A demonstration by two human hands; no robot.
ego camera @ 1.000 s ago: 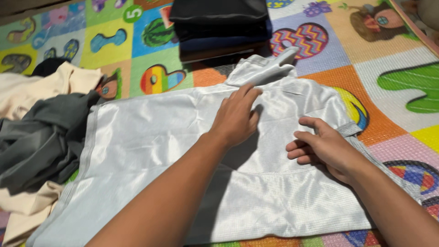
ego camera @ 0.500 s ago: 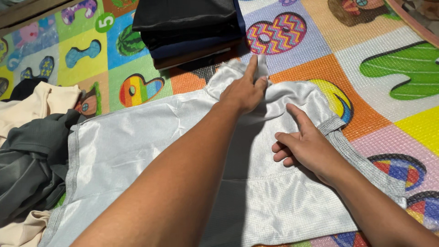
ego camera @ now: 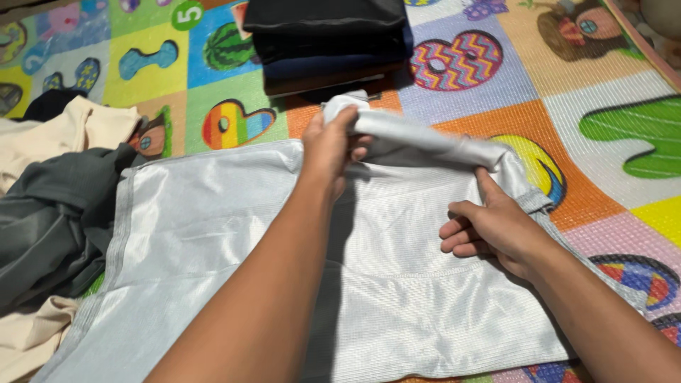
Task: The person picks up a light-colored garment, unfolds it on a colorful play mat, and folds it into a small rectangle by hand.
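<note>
The left hand (ego camera: 332, 145) pinches a sleeve of the pale grey shirt (ego camera: 234, 234), which lies spread on the colourful play mat (ego camera: 617, 106); its fingertips are hidden in the fabric. The right hand (ego camera: 493, 227) presses the shirt, forefinger out, other fingers curled. The grey and cream clothes (ego camera: 50, 206) and the stack of dark folded clothes (ego camera: 330, 35) are cut off by the frame.

Two bare forearms in view, entering from lower edge of frame. No sleeves visible up to frame edge. No watch, ring, bracelet or glove on left hand (ego camera: 330, 145) or right hand (ego camera: 496, 230). Nails short, unpainted where visible. Left forearm broad in foreground, partly shadowed on underside. No markings, bandages or tattoos discernible on either arm.
</note>
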